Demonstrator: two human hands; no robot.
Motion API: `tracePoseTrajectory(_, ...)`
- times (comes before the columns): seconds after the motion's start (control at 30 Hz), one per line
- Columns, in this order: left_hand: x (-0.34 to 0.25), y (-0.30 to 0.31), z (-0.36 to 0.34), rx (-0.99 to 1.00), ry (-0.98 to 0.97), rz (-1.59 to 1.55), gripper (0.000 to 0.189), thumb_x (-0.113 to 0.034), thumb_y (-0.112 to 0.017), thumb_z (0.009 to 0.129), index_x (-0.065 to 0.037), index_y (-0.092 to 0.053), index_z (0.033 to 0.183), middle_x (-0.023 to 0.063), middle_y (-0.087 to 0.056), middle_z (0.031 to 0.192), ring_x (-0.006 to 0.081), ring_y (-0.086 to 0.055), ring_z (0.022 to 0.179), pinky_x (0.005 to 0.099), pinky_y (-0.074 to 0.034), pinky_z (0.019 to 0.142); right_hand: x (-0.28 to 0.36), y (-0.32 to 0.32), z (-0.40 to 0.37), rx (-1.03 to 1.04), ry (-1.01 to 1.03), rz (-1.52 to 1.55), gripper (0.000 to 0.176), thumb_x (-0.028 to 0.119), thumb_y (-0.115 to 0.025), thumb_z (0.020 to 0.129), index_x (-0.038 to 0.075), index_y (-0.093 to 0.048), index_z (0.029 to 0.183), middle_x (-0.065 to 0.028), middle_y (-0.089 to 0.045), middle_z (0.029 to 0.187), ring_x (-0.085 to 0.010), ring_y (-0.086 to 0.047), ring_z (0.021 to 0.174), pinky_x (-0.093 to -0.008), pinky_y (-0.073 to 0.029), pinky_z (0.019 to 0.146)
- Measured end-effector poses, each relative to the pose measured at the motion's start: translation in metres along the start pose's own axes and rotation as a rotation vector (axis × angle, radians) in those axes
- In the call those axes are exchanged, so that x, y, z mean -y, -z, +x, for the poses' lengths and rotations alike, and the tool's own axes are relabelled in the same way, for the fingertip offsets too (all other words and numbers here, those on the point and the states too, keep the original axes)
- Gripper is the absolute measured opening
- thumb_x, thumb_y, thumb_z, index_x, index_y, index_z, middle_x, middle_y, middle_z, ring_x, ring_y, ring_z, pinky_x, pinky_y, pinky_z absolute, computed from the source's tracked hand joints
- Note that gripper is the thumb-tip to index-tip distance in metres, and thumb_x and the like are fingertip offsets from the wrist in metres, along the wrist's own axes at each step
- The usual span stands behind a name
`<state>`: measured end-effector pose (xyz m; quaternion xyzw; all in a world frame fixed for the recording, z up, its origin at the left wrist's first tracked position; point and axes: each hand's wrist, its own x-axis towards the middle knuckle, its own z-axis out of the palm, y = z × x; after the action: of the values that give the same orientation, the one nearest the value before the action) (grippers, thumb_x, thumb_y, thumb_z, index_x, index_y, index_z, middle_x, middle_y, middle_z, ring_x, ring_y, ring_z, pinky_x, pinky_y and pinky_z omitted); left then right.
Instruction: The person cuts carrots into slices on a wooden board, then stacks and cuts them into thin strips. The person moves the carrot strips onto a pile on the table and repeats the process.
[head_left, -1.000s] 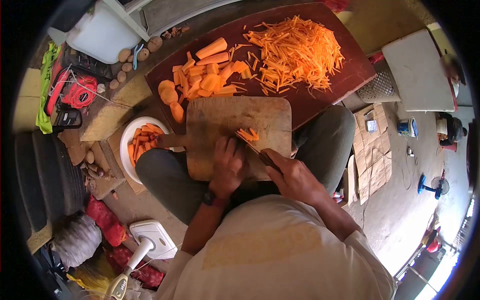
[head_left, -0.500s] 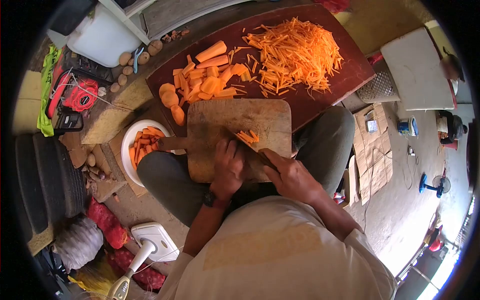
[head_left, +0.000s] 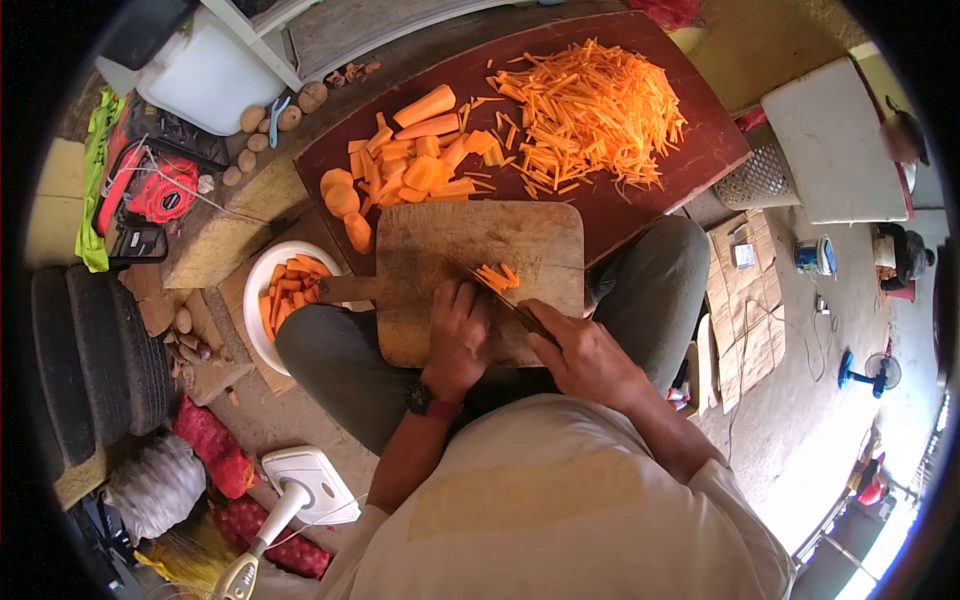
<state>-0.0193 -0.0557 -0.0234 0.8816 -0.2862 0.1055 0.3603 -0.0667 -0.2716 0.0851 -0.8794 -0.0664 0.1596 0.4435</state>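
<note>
A wooden cutting board with a handle lies across my lap. My right hand is closed round the handle of a knife, its blade slanting up and left over the board. Cut carrot sticks lie right beside the blade. My left hand presses on the board left of the knife, fingers curled; whatever is under them is hidden. Beyond the board, carrot chunks and slices and a large heap of carrot sticks rest on a dark red table.
A white bowl of carrot pieces stands left of my knee. Farther left are a red machine, potatoes and tires. Cardboard lies on the floor at right, near a blue fan. Another person is at the far right.
Both hands and the knife have stayed nearly where they were on the board. The whole view has shifted very slightly.
</note>
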Motion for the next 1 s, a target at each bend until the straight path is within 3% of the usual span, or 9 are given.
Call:
tracePoseTrajectory(0.2,0.001,0.001,0.000,0.024,0.028,-0.010,0.032,-0.005,-0.075,0.071,0.002,-0.070,0.103,0.0214,-0.060,0.108,0.0466,-0.056,0.106,0.0569,-0.051,0.093,-0.006,-0.005,0.008,-0.049,0.106,-0.089,0.045,0.013,-0.071,0.107,-0.004,-0.061,0.148,-0.0331,-0.076,0.118,-0.0511,-0.075,0.109,-0.0505,-0.062,0.092)
tracePoseTrajectory(0.3,-0.002,0.004,0.004,-0.005,0.026,-0.003,0.027,-0.001,-0.075,0.076,0.002,-0.070,0.103,0.0203,-0.061,0.106,0.0457,-0.058,0.104,0.0558,-0.052,0.090,-0.016,-0.007,0.007,-0.155,0.258,0.012,0.046,0.013,-0.069,0.108,-0.004,-0.061,0.150,-0.0319,-0.076,0.116,-0.0486,-0.077,0.104,-0.0480,-0.061,0.090)
tracePoseTrajectory(0.4,-0.003,0.004,0.007,-0.079,0.050,-0.072,0.021,0.004,-0.075,0.081,0.002,-0.071,0.102,0.0187,-0.063,0.104,0.0434,-0.061,0.101,0.0530,-0.053,0.086,-0.014,0.001,0.000,-0.101,0.104,0.166,0.045,0.013,-0.067,0.110,-0.004,-0.061,0.151,-0.0291,-0.077,0.111,-0.0415,-0.077,0.093,-0.0441,-0.060,0.085)
tracePoseTrajectory(0.5,-0.005,0.007,0.008,-0.165,0.141,-0.162,0.018,0.007,-0.076,0.085,0.002,-0.073,0.102,0.0173,-0.065,0.101,0.0407,-0.065,0.097,0.0491,-0.054,0.083,-0.016,0.010,-0.003,-0.053,0.032,0.179,0.046,0.014,-0.071,0.109,-0.006,-0.061,0.149,-0.0324,-0.076,0.122,-0.0483,-0.077,0.110,-0.0479,-0.062,0.091)
tracePoseTrajectory(0.6,0.001,0.009,0.007,-0.268,0.230,-0.181,0.019,0.010,-0.076,0.086,0.000,-0.075,0.103,0.0161,-0.068,0.100,0.0380,-0.068,0.095,0.0458,-0.055,0.083,-0.016,0.011,-0.010,-0.022,-0.013,0.183,0.045,0.015,-0.071,0.109,-0.006,-0.062,0.148,-0.0321,-0.075,0.124,-0.0479,-0.077,0.112,-0.0477,-0.062,0.092)
tracePoseTrajectory(0.8,0.008,0.015,0.008,-0.405,0.259,-0.172,0.019,0.010,-0.078,0.089,0.000,-0.076,0.105,0.0140,-0.072,0.104,0.0337,-0.070,0.092,0.0423,-0.057,0.083,-0.016,0.005,-0.013,-0.005,0.086,0.187,0.045,0.016,-0.071,0.110,-0.005,-0.062,0.149,-0.0322,-0.075,0.124,-0.0465,-0.077,0.112,-0.0477,-0.062,0.090)
tracePoseTrajectory(0.9,0.005,0.020,0.012,-0.432,0.307,-0.228,0.016,0.007,-0.080,0.091,0.000,-0.077,0.104,0.0132,-0.073,0.103,0.0310,-0.071,0.092,0.0411,-0.057,0.084,-0.015,-0.001,-0.011,-0.011,0.067,0.216,0.041,0.013,-0.069,0.110,-0.005,-0.065,0.147,-0.0262,-0.077,0.103,-0.0296,-0.078,0.091,-0.0413,-0.060,0.084)
tracePoseTrajectory(1.0,0.005,0.022,0.013,-0.428,0.343,-0.273,0.013,0.005,-0.082,0.093,-0.001,-0.077,0.103,0.0125,-0.074,0.101,0.0289,-0.072,0.092,0.0404,-0.057,0.085,-0.035,0.012,-0.003,0.066,-0.013,0.133,0.039,0.014,-0.071,0.109,-0.005,-0.068,0.144,-0.0270,-0.077,0.102,-0.0302,-0.078,0.091,-0.0417,-0.061,0.086)
